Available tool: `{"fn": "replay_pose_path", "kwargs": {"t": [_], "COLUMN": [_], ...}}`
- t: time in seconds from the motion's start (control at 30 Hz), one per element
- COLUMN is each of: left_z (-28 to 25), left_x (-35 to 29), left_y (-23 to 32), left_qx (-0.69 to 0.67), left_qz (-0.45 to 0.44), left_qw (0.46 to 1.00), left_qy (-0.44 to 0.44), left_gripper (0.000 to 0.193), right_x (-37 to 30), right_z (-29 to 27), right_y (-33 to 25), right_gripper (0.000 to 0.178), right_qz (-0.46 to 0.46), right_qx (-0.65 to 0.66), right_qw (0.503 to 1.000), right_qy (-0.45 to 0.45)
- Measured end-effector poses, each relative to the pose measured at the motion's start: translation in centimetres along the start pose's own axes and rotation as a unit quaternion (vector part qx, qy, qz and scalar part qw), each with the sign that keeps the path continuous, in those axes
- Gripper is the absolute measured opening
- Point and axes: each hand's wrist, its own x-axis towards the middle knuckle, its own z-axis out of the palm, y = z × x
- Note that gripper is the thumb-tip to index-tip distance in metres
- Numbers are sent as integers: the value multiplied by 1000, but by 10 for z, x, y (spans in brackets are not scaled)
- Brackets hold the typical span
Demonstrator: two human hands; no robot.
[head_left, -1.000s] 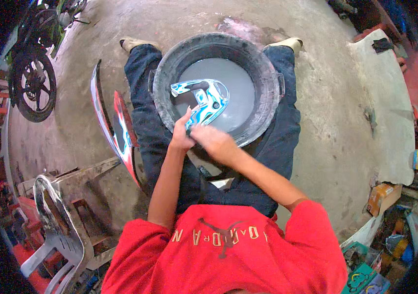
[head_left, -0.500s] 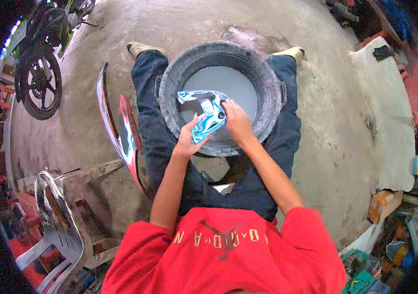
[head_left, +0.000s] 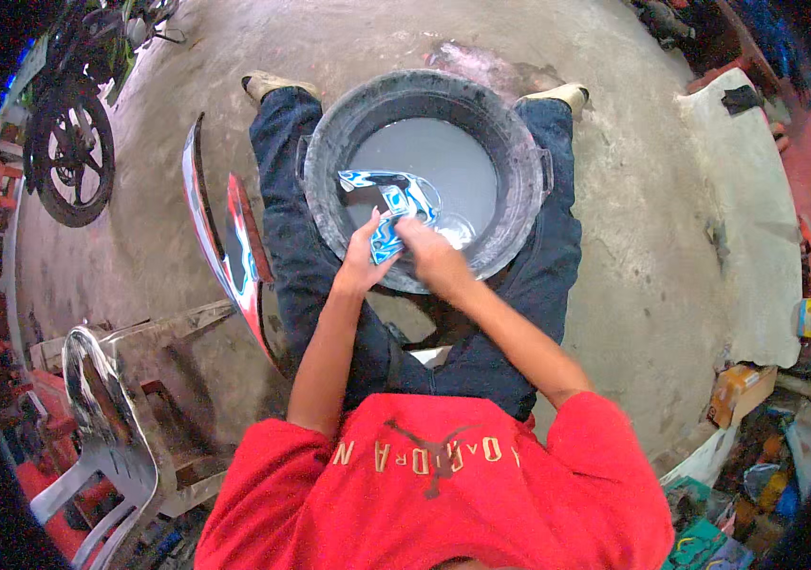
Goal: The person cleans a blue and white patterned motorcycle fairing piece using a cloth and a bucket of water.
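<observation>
A curved plastic motorcycle panel [head_left: 407,195] with a blue, white and black swirl pattern is held over a large dark tub [head_left: 332,109] of greyish water [head_left: 443,157]. My left hand [head_left: 360,261] grips the panel's near left end, thumb along its edge. Curled and slightly blurred, my right hand [head_left: 441,264] presses on the near part of the panel. Whatever may lie under its fingers is hidden. Bright ripples show on the water just beyond the right hand. The tub stands between my legs.
Two long curved panels, one red, white and black [head_left: 214,228] and one mostly red [head_left: 248,233], lie left of my leg. A plastic chair [head_left: 121,418] stands near left, a motorcycle wheel [head_left: 73,161] far left. A pale sheet [head_left: 743,218] and a cardboard box [head_left: 740,391] are on the right.
My right hand has slid nearer and left along the panel, its fingers going from stretched to curled. The panel has shifted slightly left. Ripples now show on the water.
</observation>
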Motion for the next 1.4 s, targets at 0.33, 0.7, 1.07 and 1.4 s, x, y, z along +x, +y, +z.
{"fn": "replay_pose_path", "kwargs": {"t": [0.33, 0.7, 1.07, 1.4], "left_z": [9, 10, 20, 9], "left_x": [3, 8, 7, 14], "left_y": [-2, -1, -3, -5], "left_qx": [-12, -7, -40, -54], "left_qz": [-3, -23, -23, -1], "left_qw": [1000, 999, 998, 998], "left_qy": [5, 26, 33, 13], "left_gripper": [57, 54, 51, 54], "right_x": [9, 5, 8, 18], "right_z": [-7, -8, -9, -21], "right_y": [23, 32, 48, 52], "right_gripper": [46, 39, 38, 43], "right_qz": [60, 138, 140, 168], "right_qx": [4, -10, -43, -82], "right_qw": [998, 990, 989, 982], "right_qy": [-13, -9, 36, 31]}}
